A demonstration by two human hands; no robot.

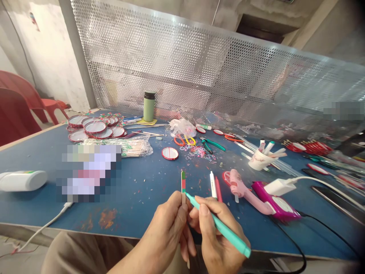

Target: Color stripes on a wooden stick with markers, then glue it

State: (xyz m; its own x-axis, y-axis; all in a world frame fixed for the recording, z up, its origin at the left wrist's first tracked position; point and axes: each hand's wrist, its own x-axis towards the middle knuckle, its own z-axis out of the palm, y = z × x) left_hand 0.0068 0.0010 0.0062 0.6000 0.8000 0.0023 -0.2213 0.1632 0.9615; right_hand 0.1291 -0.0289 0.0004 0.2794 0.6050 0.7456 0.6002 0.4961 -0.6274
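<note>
Between the thumb and fingers of my left hand is a wooden craft stick, held upright. Its upper part carries bands of dark green, red and teal; bare wood shows lower down and its bottom end pokes out below the fingers. My right hand grips a turquoise marker like a pen, its tip at the stick's teal band. Both hands are close together over the table's front edge. A white marker and a red marker lie just beyond my right hand.
On the blue table are a round red-rimmed lid, green-handled pliers, a paper cup of markers, a pink glue gun, a magenta power strip and a green bottle. A perforated metal panel stands behind.
</note>
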